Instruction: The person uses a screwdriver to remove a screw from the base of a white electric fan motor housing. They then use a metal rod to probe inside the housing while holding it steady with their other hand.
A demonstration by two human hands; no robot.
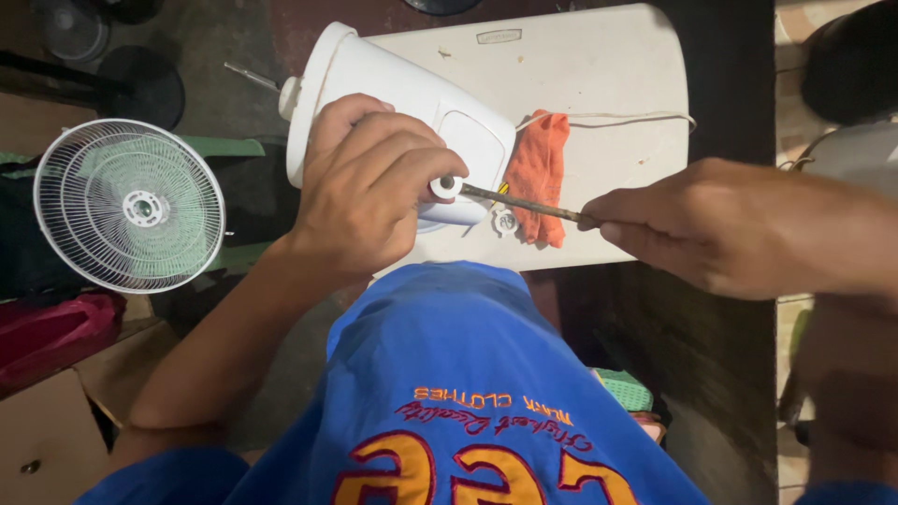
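White fan housing (393, 84), left hand (369, 187) grip clamping its knob (446, 186), right hand (720, 224) pinching screwdriver (524, 203)

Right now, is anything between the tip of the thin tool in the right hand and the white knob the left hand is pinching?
Nothing visible. The right hand holds the thin metal tool, whose tip already meets the small white knob pinched by the left hand against the white fan motor housing. The orange rag lies under the shaft, not blocking it.

Bare forearms, blue shorts (449, 374) with orange and yellow embroidered lettering.
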